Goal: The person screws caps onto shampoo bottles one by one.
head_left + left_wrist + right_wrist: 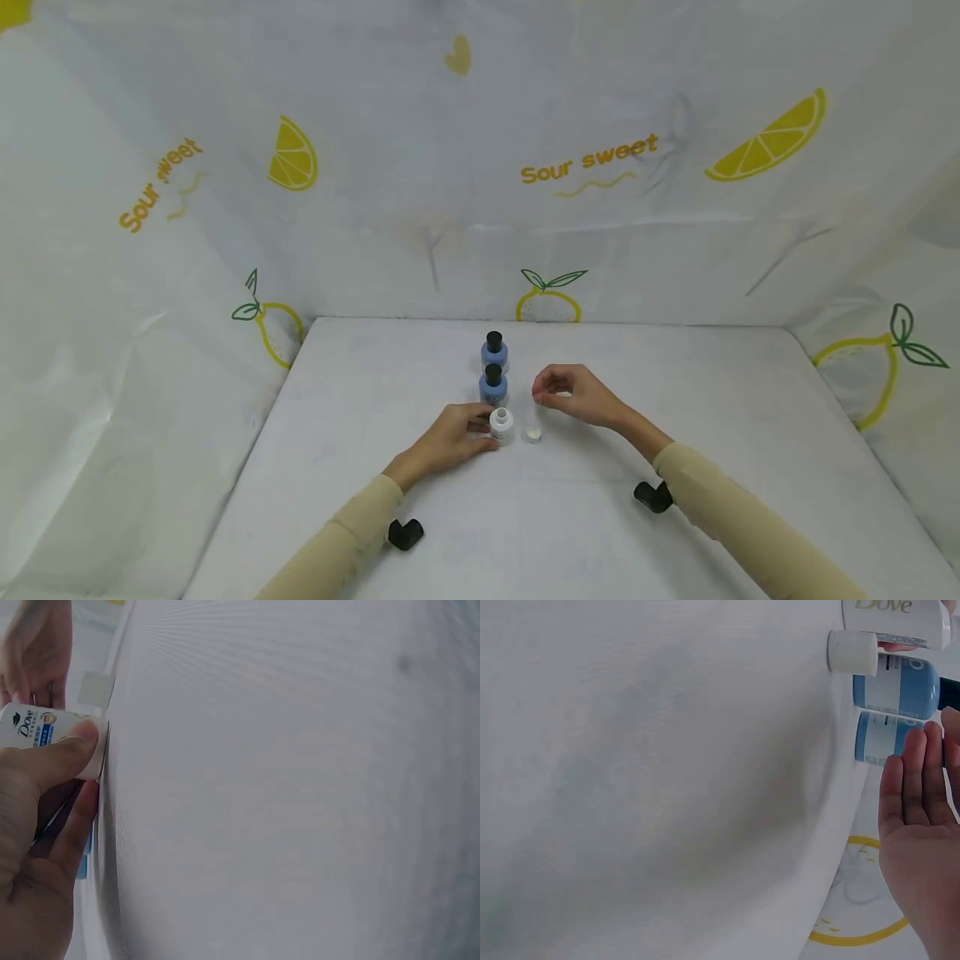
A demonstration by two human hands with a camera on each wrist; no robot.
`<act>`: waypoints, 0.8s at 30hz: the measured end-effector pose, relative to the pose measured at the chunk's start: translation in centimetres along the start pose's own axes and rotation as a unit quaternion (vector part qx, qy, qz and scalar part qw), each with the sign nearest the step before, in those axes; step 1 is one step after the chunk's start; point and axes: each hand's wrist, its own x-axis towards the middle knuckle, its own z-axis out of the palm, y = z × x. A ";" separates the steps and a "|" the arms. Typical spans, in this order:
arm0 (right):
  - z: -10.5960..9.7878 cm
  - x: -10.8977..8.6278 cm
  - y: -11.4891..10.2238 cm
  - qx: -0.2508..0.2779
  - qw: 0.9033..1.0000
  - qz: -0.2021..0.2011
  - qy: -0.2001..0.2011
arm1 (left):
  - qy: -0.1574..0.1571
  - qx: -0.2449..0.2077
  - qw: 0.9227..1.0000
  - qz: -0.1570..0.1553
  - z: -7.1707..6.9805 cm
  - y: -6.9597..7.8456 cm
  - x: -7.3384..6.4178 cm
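Across our head view spreads the counter [375, 375]. Near its middle, the left hand [453, 432] sits at nine o'clock to the white bottle [502, 428], gripping it between thumb and fingers; the right hand [583, 397], at two o'clock, has fingers loosely bent, and we see nothing in it. That bottle stands uncapped and upright, long axis vertical, neck pointing up. We judge it light, fairly stiff and smooth enough to slip, best held low round the body. Two blue bottles [492, 388] stand at twelve o'clock; the cap [533, 435] lies just beside it at four.
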 end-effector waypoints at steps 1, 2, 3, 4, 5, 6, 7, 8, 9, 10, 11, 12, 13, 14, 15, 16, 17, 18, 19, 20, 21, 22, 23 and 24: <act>0.1 -0.1 0.2 0.002 1.000 -0.003 -0.005 | 0.003 0.001 1.000 0.001 0.0 0.1 0.0; 0.3 -0.2 0.4 0.002 1.000 -0.005 -0.009 | 0.006 0.002 1.000 0.003 -0.1 0.2 0.0; 0.4 -0.4 0.6 0.002 1.000 -0.006 -0.014 | 0.008 0.002 1.000 0.007 -0.1 0.2 0.0; 0.6 -0.5 0.9 0.002 1.000 -0.009 -0.020 | 0.011 0.003 1.000 0.009 -0.2 0.3 -0.1; 0.7 -0.7 1.1 0.001 1.000 -0.010 -0.028 | 0.014 0.002 1.000 0.010 -0.2 0.4 -0.1; 0.8 -0.8 1.3 -0.003 0.999 -0.009 -0.037 | 0.017 0.003 1.000 0.013 -0.2 0.5 -0.2; 0.9 -1.0 1.4 -0.007 0.999 -0.007 -0.047 | 0.020 0.007 1.000 0.015 -0.3 0.5 -0.3; 1.0 -1.2 1.6 -0.013 0.998 -0.004 -0.057 | 0.021 0.009 1.000 0.017 -0.3 0.6 -0.3; 1.1 -1.3 1.7 -0.022 0.998 -0.005 -0.066 | 0.023 0.009 1.000 0.019 -0.4 0.7 -0.4; 1.2 -1.5 1.9 -0.030 0.997 -0.006 -0.076 | 0.025 0.010 0.999 0.021 -0.5 0.8 -0.5; 1.3 -1.6 1.9 -0.040 0.996 -0.007 -0.083 | 0.027 0.010 0.999 0.024 -0.6 0.9 -0.6; 1.5 -1.8 2.0 -0.049 0.995 -0.010 -0.088 | 0.030 0.010 0.999 0.026 -0.7 1.0 -0.6; 1.6 -1.8 2.1 -0.055 0.994 -0.016 -0.092 | 0.032 0.009 0.999 0.029 -0.8 1.1 -0.7; 1.7 -1.9 2.2 -0.063 0.993 -0.025 -0.094 | 0.034 0.005 0.999 0.030 -0.9 1.2 -0.8; 1.8 -1.9 2.2 -0.071 0.992 -0.035 -0.095 | 0.037 0.004 0.999 0.032 -1.0 1.3 -0.8; 2.0 -1.9 2.3 -0.073 0.992 -0.041 -0.095 | 0.040 0.003 0.999 0.032 -1.2 1.4 -0.8; 2.1 -1.9 2.3 -0.075 0.992 -0.049 -0.093 | 0.042 0.002 0.999 0.032 -1.3 1.5 -0.9; 2.2 -1.8 2.4 -0.077 0.991 -0.056 -0.092 | 0.044 0.000 0.999 0.032 -1.4 1.6 -0.9; 2.2 -1.8 2.4 -0.079 0.991 -0.061 -0.090 | 0.045 0.000 0.998 0.032 -1.5 1.6 -0.9; 2.3 -1.7 2.4 -0.082 0.991 -0.063 -0.088 | 0.046 -0.002 0.999 0.030 -1.7 1.7 -0.9; 2.2 -1.6 2.3 -0.083 0.991 -0.063 -0.086 | 0.047 -0.004 0.998 0.029 -1.8 1.7 -0.8; 2.2 -1.6 2.2 -0.083 0.991 -0.061 -0.084 | 0.049 -0.005 0.998 0.028 -1.9 1.8 -0.8; 2.1 -1.5 2.0 -0.084 0.992 -0.056 -0.081 | 0.050 -0.006 0.998 0.028 -2.1 1.8 -0.8; 1.9 -1.4 1.8 -0.084 0.992 -0.054 -0.079 | 0.052 -0.007 0.998 0.028 -2.2 1.8 -0.8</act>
